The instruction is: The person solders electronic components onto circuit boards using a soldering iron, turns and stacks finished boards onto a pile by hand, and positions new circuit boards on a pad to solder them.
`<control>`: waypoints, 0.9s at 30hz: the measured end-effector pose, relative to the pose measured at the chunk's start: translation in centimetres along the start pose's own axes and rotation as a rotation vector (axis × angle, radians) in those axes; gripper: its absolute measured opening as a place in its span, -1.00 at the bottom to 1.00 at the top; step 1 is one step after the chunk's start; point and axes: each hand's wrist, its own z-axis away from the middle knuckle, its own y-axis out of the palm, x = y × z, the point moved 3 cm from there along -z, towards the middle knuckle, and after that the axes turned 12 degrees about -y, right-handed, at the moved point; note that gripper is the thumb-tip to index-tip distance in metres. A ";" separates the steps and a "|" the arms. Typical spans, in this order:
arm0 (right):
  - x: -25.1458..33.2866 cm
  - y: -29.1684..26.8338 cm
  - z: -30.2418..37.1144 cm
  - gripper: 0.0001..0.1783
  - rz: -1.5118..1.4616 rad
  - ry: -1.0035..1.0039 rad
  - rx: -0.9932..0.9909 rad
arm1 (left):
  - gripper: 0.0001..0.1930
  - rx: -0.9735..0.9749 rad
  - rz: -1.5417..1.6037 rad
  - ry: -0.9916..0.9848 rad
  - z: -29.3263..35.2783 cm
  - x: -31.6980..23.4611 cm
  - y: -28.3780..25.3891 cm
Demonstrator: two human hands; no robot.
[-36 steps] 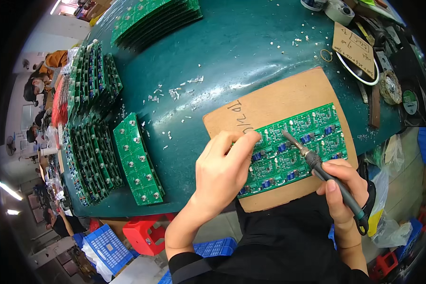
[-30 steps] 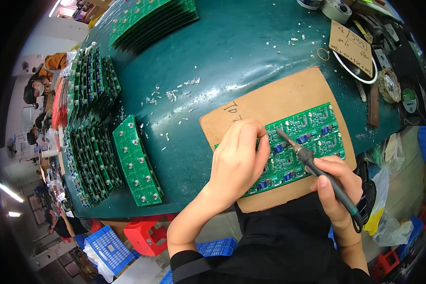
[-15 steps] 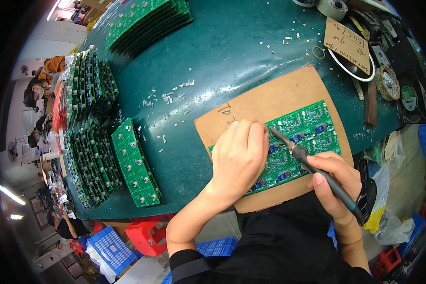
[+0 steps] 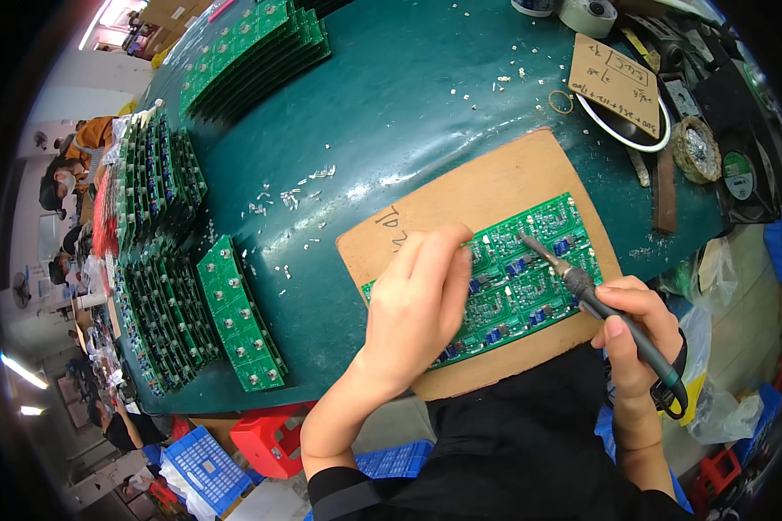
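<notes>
Our right hand [image 4: 641, 334] encloses a soldering iron [image 4: 579, 286] over the circuit board [image 4: 514, 300]; farther left, we cannot tell the opening or hold of our left hand [image 4: 415, 304].

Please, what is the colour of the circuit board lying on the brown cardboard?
The circuit board is green, with blue components; the head view shows it best.

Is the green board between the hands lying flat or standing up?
Flat: the green board lies on the brown sheet, brown showing past its edges.
</notes>
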 end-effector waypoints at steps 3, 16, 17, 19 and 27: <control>-0.1 0.2 -0.1 -0.79 0.004 0.017 0.019 | -0.86 -0.076 0.065 0.034 -0.7 0.0 1.4; -0.3 0.1 -1.3 -0.76 0.031 -0.069 0.116 | -0.85 -0.115 -0.179 0.172 -1.7 -1.0 3.5; -0.2 0.0 -1.4 -0.76 0.032 -0.069 0.115 | -0.85 -0.119 -0.207 0.175 -1.7 -1.1 3.6; -0.2 -0.2 -1.5 -0.76 0.041 -0.063 0.104 | -0.85 -0.124 -0.240 0.175 -1.7 -1.2 3.6; -1.1 -0.9 -1.6 -0.74 -0.040 -0.038 0.099 | -0.87 0.005 -0.408 0.149 -2.4 -2.0 3.5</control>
